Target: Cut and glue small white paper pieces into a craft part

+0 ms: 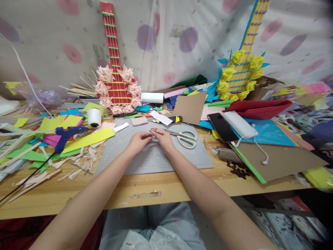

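Note:
My left hand (139, 141) and my right hand (163, 138) meet over the grey cutting mat (148, 163). Both have their fingers pinched together, fingertips nearly touching; whatever may be between them is too small to make out. Scissors with pale handles (187, 138) lie just right of my right hand, their blades partly behind its fingers. Beyond the hands are a white paper strip (161, 118), a yellow-and-black utility knife (175, 119) and a small pinkish-grey card piece (139, 121). A folded white strip (121, 127) rests at the mat's far left corner.
A blue glue gun (65, 137) lies left among paper scraps (85, 158). Behind stand a red paper guitar (116, 86) and a yellow one (238, 78), both with paper flowers. To the right are a phone (222, 127), a white power bank (240, 125) and brown cardboard (278, 165).

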